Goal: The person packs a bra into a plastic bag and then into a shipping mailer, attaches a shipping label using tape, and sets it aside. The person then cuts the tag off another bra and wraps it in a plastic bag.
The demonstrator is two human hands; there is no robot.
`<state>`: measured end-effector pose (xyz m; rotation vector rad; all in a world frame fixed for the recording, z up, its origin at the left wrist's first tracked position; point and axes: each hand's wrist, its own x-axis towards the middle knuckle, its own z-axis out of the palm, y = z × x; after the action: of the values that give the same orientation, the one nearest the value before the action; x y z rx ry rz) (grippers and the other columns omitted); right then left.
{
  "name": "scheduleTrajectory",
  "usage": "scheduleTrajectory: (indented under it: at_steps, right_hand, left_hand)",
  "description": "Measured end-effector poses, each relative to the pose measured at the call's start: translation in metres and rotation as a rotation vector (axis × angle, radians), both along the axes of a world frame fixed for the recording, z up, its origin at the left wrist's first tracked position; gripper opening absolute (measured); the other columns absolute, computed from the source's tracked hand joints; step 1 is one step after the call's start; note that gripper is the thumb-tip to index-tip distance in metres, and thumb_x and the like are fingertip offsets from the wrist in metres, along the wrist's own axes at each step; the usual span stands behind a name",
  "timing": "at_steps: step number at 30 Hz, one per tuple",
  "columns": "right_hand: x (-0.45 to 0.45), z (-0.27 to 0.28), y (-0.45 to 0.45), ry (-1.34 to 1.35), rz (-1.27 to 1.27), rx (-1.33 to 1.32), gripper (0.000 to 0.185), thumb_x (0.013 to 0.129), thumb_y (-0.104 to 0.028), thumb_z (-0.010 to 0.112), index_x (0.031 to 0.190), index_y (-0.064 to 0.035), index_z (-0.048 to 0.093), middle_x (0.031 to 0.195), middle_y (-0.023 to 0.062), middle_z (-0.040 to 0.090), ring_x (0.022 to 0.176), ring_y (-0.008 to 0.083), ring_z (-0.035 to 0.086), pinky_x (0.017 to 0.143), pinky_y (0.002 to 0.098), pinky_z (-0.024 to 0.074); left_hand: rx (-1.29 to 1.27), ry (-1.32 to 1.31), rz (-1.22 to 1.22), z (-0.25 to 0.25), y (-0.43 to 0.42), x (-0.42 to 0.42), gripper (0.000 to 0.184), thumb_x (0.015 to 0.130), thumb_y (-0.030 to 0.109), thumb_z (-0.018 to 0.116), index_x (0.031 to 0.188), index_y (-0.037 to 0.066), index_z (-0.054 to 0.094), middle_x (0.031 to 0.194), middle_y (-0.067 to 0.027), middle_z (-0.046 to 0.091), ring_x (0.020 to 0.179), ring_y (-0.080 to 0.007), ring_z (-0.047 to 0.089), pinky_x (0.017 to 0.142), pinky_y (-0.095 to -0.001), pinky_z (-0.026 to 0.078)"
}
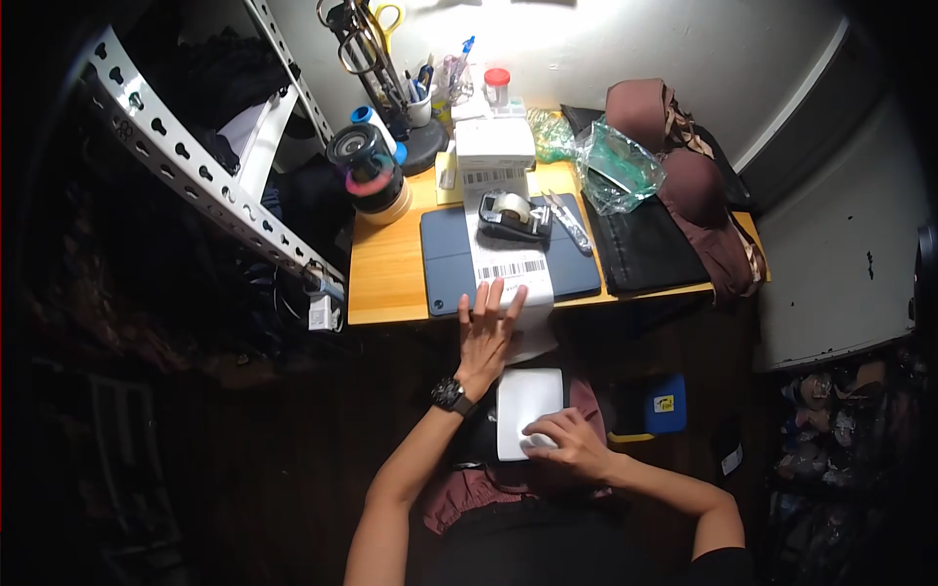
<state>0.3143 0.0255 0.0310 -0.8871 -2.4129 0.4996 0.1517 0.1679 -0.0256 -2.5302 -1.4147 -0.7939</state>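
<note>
My left hand [487, 327] lies with its fingers spread on a strip of printed barcode labels [511, 266] at the desk's front edge. The strip runs from under a white box-shaped device [494, 145], across a dark blue tablet case [447, 269], and hangs over the edge. On my lap, my right hand [569, 445] rests on a white rectangular sheet [528, 400], fingers bent and the thumb apart. Mauve fabric [469, 496] shows around the sheet. A black tape dispenser [515, 217] sits on the strip, with small snips [569, 225] beside it.
Mauve bras [694, 190], a green-clear plastic bag [618, 171] and a black pouch [645, 244] occupy the desk's right. Jars [366, 161] and a pen cup [418, 107] stand back left. A white metal shelf [195, 161] borders the left; a blue-yellow item [664, 402] lies lower right.
</note>
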Motion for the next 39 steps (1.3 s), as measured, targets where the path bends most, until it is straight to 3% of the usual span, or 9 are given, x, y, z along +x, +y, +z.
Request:
scheduleTrajectory:
  at_steps: [3,6,7,13,22,24,29,35,39]
  right_hand:
    - [0.016,0.059,0.008,0.081,0.068,-0.297,0.033,0.064,-0.011,0.068,0.095,-0.0204,0.065,0.106,0.0028,0.058,0.093,0.018,0.055,0.079,0.0335,0.0365]
    - [0.034,0.086,0.037,0.242,-0.032,-0.594,0.021,0.067,-0.004,0.07,0.086,-0.0126,0.07,0.07,0.001,0.064,0.061,0.0122,0.056,0.071,0.0282,0.0377]
    - [0.037,0.083,0.047,0.286,-0.085,-0.737,0.01,0.074,-0.007,0.07,0.084,-0.0073,0.07,0.068,0.0027,0.064,0.059,0.0079,0.056,0.063,0.0253,0.0425]
    - [0.011,0.0,0.106,0.232,-0.107,-1.077,0.03,0.079,-0.028,0.071,0.083,0.0013,0.068,0.071,0.0058,0.066,0.068,0.0088,0.059,0.063,0.0247,0.0472]
    - [-0.049,-0.077,0.103,-0.465,-0.352,-0.589,0.049,0.074,-0.045,0.068,0.084,0.0024,0.065,0.088,0.0234,0.063,0.083,0.0386,0.062,0.07,0.043,0.0498]
    - [-0.055,-0.056,0.079,-0.003,-0.468,0.015,0.028,0.077,-0.023,0.065,0.093,-0.0011,0.059,0.079,0.0171,0.057,0.074,0.0343,0.058,0.065,0.0466,0.0455]
    - [-0.045,-0.011,-0.022,-0.025,0.276,-0.741,0.033,0.092,-0.035,0.049,0.099,-0.0045,0.061,0.088,0.0184,0.061,0.085,0.0342,0.06,0.075,0.0402,0.0479]
    - [0.034,0.009,-0.031,-0.822,-0.223,-1.128,0.054,0.088,-0.051,0.045,0.105,-0.002,0.06,0.096,0.0198,0.063,0.094,0.0341,0.06,0.08,0.0428,0.0475]
    - [0.015,0.009,-0.008,-0.408,-0.454,-0.437,0.042,0.084,-0.034,0.057,0.101,0.004,0.059,0.099,0.019,0.063,0.1,0.0338,0.058,0.091,0.0411,0.0427]
  left_hand:
    - [0.129,0.175,0.084,-0.01,-0.004,-0.004,0.095,0.063,0.031,0.076,0.142,0.025,0.023,0.147,-0.0166,0.014,0.136,-0.0369,0.011,0.108,-0.0542,0.005]
    - [-0.004,-0.39,-0.059,0.032,-0.033,-0.017,0.096,0.069,0.035,0.077,0.143,0.018,0.018,0.147,-0.0226,0.005,0.137,-0.0407,0.001,0.106,-0.0589,0.005]
    - [-0.131,-0.428,-0.003,0.039,-0.047,-0.028,0.085,0.073,0.039,0.073,0.139,0.01,0.028,0.143,-0.0219,0.023,0.134,-0.0368,0.022,0.106,-0.0525,0.02]
    - [-1.916,-1.289,-0.123,0.048,-0.148,-0.075,0.046,0.089,0.029,0.059,0.12,-0.004,0.051,0.111,-0.0138,0.06,0.102,-0.0197,0.059,0.084,-0.0294,0.048]
    - [-1.985,-1.449,0.218,-0.002,-0.156,-0.089,0.035,0.092,0.016,0.053,0.116,-0.009,0.051,0.109,-0.0159,0.061,0.097,-0.0218,0.063,0.079,-0.0269,0.055]
    - [-2.014,-1.461,0.233,-0.004,-0.156,-0.09,0.034,0.092,0.016,0.053,0.116,-0.008,0.051,0.11,-0.0162,0.06,0.098,-0.0219,0.062,0.079,-0.0268,0.055]
    - [-2.043,-1.46,0.228,-0.006,-0.154,-0.092,0.035,0.092,0.017,0.053,0.116,-0.008,0.051,0.112,-0.0164,0.059,0.1,-0.0225,0.062,0.079,-0.0263,0.055]
    - [-2.002,-1.391,0.211,-0.011,-0.16,-0.091,0.036,0.092,0.017,0.053,0.117,-0.009,0.05,0.114,-0.0174,0.058,0.1,-0.0229,0.061,0.076,-0.0258,0.056]
    - [-1.98,-1.356,0.214,-0.012,-0.163,-0.087,0.035,0.092,0.017,0.053,0.116,-0.008,0.052,0.113,-0.0161,0.059,0.101,-0.0224,0.061,0.08,-0.0279,0.054]
